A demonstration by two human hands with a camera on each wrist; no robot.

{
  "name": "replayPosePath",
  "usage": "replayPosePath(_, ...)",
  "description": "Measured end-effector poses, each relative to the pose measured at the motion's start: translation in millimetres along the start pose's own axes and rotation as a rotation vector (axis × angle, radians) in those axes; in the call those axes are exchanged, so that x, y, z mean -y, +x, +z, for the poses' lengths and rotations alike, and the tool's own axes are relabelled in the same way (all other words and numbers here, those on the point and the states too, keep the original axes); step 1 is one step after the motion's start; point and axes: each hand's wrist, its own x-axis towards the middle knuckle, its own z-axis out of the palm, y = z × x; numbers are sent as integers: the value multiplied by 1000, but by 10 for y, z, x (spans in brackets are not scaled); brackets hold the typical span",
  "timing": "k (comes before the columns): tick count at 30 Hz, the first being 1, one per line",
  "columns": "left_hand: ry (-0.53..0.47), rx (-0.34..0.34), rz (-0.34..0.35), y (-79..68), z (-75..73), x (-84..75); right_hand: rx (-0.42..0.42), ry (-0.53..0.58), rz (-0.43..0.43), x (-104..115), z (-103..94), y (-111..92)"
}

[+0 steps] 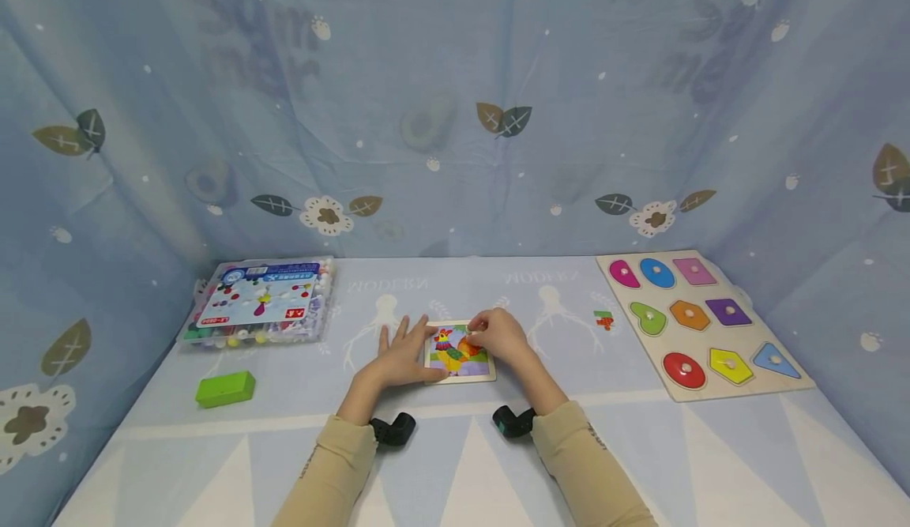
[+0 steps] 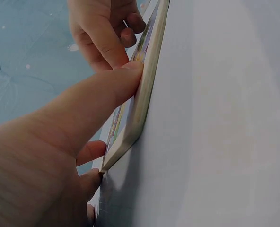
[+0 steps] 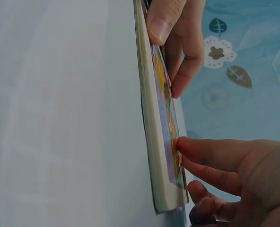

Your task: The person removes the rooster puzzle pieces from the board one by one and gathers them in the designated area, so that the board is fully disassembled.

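Note:
A small wooden picture puzzle (image 1: 460,365) with a colourful rooster picture lies flat on the table between the two hands. My left hand (image 1: 401,355) rests at its left side, fingers spread and straight. Its thumb (image 2: 126,75) presses on the near rim, and the fingertips meet the frame's left side. My right hand (image 1: 503,335) is over the puzzle's upper right part. Its thumb (image 3: 196,149) and forefinger pinch a puzzle piece at the picture's surface, mostly hidden by the fingers; the other fingers are curled.
A loose puzzle piece (image 1: 603,320), green and red, lies to the right. Beyond it is a wooden shape board (image 1: 643,347) with coloured knobbed pieces. A clear plastic case (image 1: 323,306) of beads stands at back left, with a green block (image 1: 225,389) in front of it.

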Motion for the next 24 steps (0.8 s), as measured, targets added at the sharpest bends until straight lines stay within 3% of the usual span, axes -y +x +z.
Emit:
replayPosePath(7,16,7,-9,3,-5,0,2,14,-36,21,4,17)
replayPosePath(24,9,12,-10,14,11,13,17,317,-14,-25,1,23)
